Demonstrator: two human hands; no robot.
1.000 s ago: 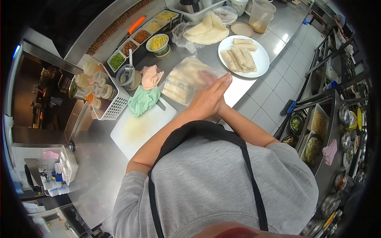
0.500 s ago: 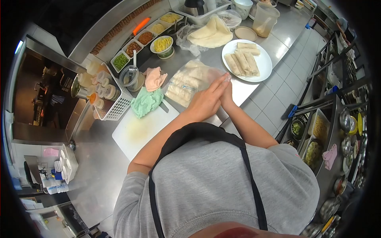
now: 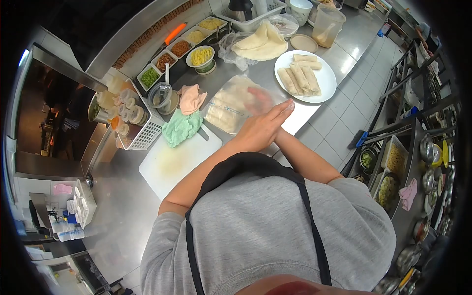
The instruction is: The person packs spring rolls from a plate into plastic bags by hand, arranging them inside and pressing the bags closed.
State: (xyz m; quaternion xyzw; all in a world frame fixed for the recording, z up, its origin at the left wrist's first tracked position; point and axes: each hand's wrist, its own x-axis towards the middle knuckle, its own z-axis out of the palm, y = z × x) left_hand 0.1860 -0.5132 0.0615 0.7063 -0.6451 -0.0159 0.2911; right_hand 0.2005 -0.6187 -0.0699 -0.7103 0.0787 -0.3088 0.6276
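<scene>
A clear plastic bag [image 3: 231, 105] of pale wrapped rolls lies on the steel counter in front of me. My left hand [image 3: 263, 127] has its fingers together at the bag's mouth, pinching the plastic edge. Crossing behind it, my right hand [image 3: 258, 101] is inside the bag and shows blurred through the plastic; whether its fingers grip anything is unclear. Just beyond the bag's mouth is a white plate [image 3: 328, 88] with several pale rolls [image 3: 305, 78] on it.
Left of the bag lie a green cloth [image 3: 182, 128], a pink cloth [image 3: 191, 99] and a white cutting board [image 3: 172, 162] with a knife. Filling tubs [image 3: 164, 61] line the back. Flat wrappers [image 3: 263, 42] lie on plastic near a jug [image 3: 328, 25].
My right hand has gone from beside my left hand at the bag's mouth into the bag. My left hand has shifted slightly right and down, and the plastic has puffed up.
</scene>
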